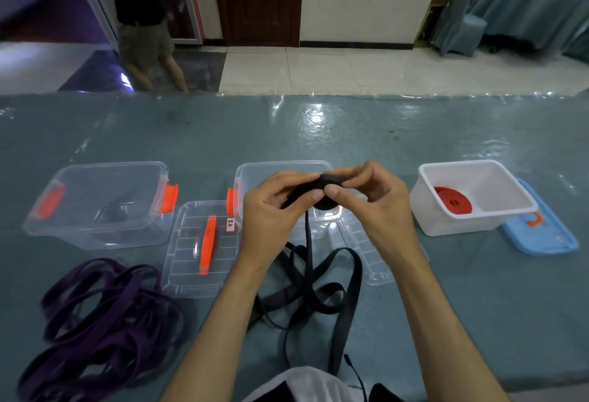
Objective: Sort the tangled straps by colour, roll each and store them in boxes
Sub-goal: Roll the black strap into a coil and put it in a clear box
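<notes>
Both hands meet above the middle clear box [283,169], which serves here as the landmark. The left hand [274,207] and the right hand [373,201] each pinch the black strap roll [325,191], a small tight coil held in the air just in front of that box; the left grip is closed on the strap where it feeds into the coil, and the right grip is closed on the coil itself, thumb on its near face.

From the coil the loose black strap [318,287] hangs down and lies in a tangle on the teal worktop [318,134], nearer the person than the middle box. A clear lid [369,252] lies flat beside the tangle, partly under the right forearm.

Left of the middle box stands a second clear box with orange latches [98,207], and between the two, a little nearer, lies a clear lid with an orange handle [204,245] and a small label. Further left and nearer still, the purple strap [102,322] lies in a loose heap.

Right of the middle box sits a white box [471,197] holding a rolled red strap [452,199] against its left wall. A blue lid [541,232] lies under and beside the white box.

Beyond the worktop a person [143,19] stands on the tiled floor.
</notes>
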